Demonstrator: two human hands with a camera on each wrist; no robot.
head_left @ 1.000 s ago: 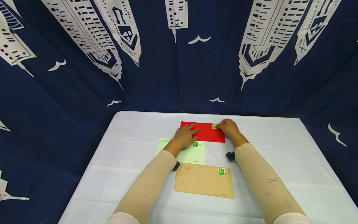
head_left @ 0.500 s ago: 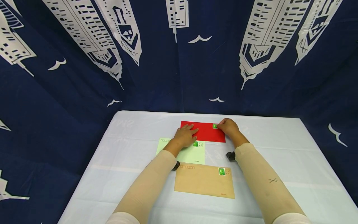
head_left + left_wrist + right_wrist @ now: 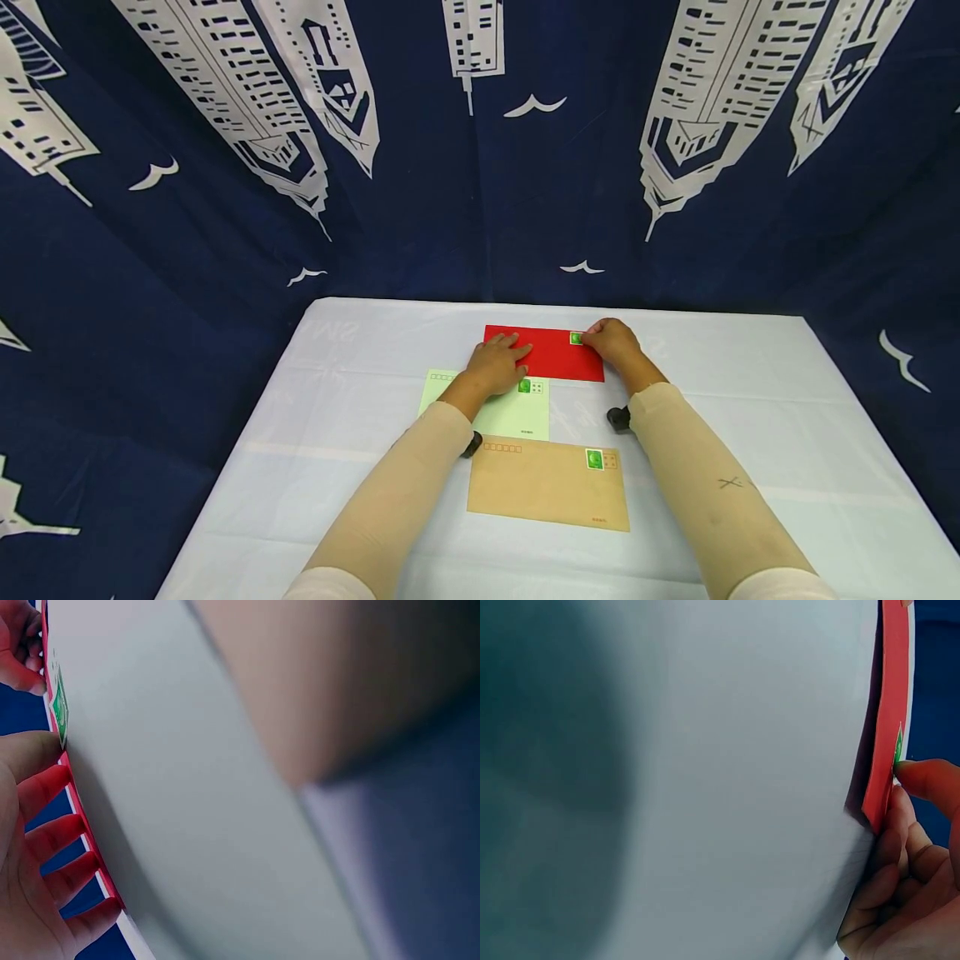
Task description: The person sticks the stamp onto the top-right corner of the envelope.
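A red envelope (image 3: 562, 362) lies at the far side of the table, a small green stamp (image 3: 576, 338) at its upper right corner. My left hand (image 3: 495, 365) rests on the envelope's left part, fingers spread. At the right end, my right hand (image 3: 613, 343) pinches the stamp's edge between thumb and index finger, the other fingers curled. In the right wrist view the thumb (image 3: 922, 776) meets the green stamp (image 3: 898, 748). Under the left wrist lies a pale green envelope (image 3: 517, 417) with its own stamp (image 3: 524, 386), partly covered by that arm.
Closer to me is a brown envelope (image 3: 547, 487) with a green stamp (image 3: 594, 459) at its upper right. All lie on a white-covered table (image 3: 750, 400). A dark blue curtain (image 3: 420, 233) with white building prints hangs behind the far edge.
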